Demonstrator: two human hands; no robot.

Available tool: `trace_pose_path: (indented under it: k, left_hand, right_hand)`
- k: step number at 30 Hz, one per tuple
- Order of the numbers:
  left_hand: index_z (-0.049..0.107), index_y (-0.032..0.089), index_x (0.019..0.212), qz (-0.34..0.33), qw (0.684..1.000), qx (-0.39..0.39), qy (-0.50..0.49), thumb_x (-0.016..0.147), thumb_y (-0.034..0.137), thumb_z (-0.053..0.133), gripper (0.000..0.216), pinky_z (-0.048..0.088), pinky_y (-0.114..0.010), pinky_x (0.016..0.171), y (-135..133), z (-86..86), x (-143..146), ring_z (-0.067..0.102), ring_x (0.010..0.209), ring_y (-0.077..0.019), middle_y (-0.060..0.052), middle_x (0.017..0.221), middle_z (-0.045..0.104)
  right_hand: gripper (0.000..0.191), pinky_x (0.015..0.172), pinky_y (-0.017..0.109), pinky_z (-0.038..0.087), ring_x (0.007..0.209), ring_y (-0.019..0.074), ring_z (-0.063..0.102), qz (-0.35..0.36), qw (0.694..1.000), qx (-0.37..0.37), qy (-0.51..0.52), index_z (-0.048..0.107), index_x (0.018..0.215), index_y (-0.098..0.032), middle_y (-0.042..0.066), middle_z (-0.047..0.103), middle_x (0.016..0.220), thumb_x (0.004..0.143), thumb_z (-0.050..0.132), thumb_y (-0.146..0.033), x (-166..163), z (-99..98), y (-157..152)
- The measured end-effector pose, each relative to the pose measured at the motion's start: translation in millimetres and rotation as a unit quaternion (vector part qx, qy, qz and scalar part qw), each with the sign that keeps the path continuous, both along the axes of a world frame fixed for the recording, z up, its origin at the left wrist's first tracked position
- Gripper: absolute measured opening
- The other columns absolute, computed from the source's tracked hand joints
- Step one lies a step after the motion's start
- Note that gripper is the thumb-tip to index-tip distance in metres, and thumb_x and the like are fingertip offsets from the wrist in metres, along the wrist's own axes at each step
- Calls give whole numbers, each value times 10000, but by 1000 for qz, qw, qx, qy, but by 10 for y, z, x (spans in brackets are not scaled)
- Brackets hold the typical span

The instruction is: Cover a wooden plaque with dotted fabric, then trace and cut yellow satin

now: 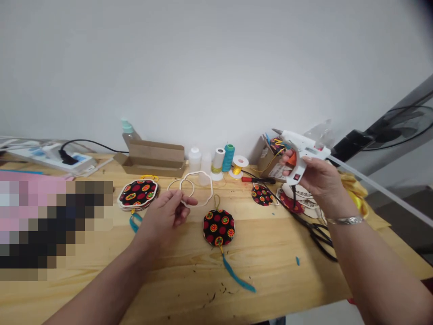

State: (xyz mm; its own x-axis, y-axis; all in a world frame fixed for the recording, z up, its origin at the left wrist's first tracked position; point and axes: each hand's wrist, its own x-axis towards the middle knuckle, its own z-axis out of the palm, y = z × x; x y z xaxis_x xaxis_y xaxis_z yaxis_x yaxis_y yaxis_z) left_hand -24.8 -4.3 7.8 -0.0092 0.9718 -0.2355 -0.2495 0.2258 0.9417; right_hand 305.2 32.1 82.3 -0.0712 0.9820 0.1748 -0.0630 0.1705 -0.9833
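My left hand (169, 212) pinches the near edge of a white scalloped ring frame (198, 187) and holds it just above the wooden table (270, 266). A thinner round ring (176, 186) lies against it on the left. My right hand (318, 178) is raised over the right side of the table, wrapped round the handle of a white hot glue gun (301, 146) whose nozzle points left. In front of me lies a round ornament (218, 227) of black fabric with red and orange dots, with a yellow loop and a teal feather (237, 275).
A stack of like ornaments (138, 194) lies at the left. At the back stand a cardboard box (152, 158), white bottles (194, 159), thread spools (228, 158) and a power strip (67, 158). Fabric pieces (262, 195) and black scissors (318, 234) lie at the right.
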Motion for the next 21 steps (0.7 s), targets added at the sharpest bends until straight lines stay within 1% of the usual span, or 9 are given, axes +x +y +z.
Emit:
trace_pose_path:
  k: [3,5,7,11,14,16,18,19,21]
  left_hand:
    - [589,164,640,11,999,1,-45,776,313,604,202,225,-158,366,11,-1,1,367,396,-59,7,504,552]
    - [574,160,648,24,997,-2,-69,761,292,633,184,249,-150,363,8,7,2,402,411,-51,-21,619,634]
    - [560,157,655,39,996,-8,-83,750,283,650,181,266,-144,358,-3,15,3,428,421,-49,-29,679,664]
    - [578,143,665,55,993,-32,-97,764,276,647,180,249,-131,340,-28,7,7,419,405,-38,-10,649,649]
    - [599,156,694,51,990,-51,-121,787,289,641,168,276,-130,359,-46,5,8,424,414,-34,8,642,643]
    - [619,175,723,-7,993,-51,-106,816,319,623,171,350,-134,422,-70,25,7,499,485,-54,9,653,653]
    - [639,189,743,-134,990,-30,-36,843,337,602,183,443,-161,570,-116,58,0,601,672,-98,-8,748,691]
    - [643,195,751,-209,978,-14,14,852,336,594,180,468,-185,665,-147,77,-5,626,794,-126,-16,837,708]
    - [636,213,788,-338,934,22,115,871,318,572,149,462,-241,829,-219,108,-17,602,1013,-174,-14,1056,693]
  right_hand:
    - [268,499,284,490,612,173,596,34,998,-47,-27,674,833,-220,28,649,755,669,731,-424,-100,-202,-98]
    - [281,500,283,467,594,173,596,52,988,-80,-126,682,834,-190,41,662,737,698,730,-432,-183,-341,-186]
    - [292,514,279,448,630,180,597,65,969,-82,-222,682,878,-189,39,666,741,712,735,-422,-282,-447,-267]
    - [272,459,271,372,539,147,501,105,950,12,-293,622,716,-212,-8,577,637,685,752,-449,-503,-559,-340]
    - [281,516,296,388,577,159,502,96,941,69,-316,575,657,-215,-3,556,639,733,718,-444,-634,-617,-344]
    - [297,548,302,390,600,162,506,100,934,81,-332,544,622,-207,-1,540,629,759,707,-413,-680,-668,-342]
    - [300,574,302,392,622,162,509,118,928,92,-340,541,620,-196,1,537,627,771,706,-396,-688,-725,-338]
    - [291,592,305,395,636,164,511,129,926,103,-340,554,636,-192,3,544,631,775,705,-398,-683,-750,-335]
    - [270,635,315,402,663,168,513,147,922,120,-338,583,677,-187,7,561,641,787,698,-405,-665,-781,-328]
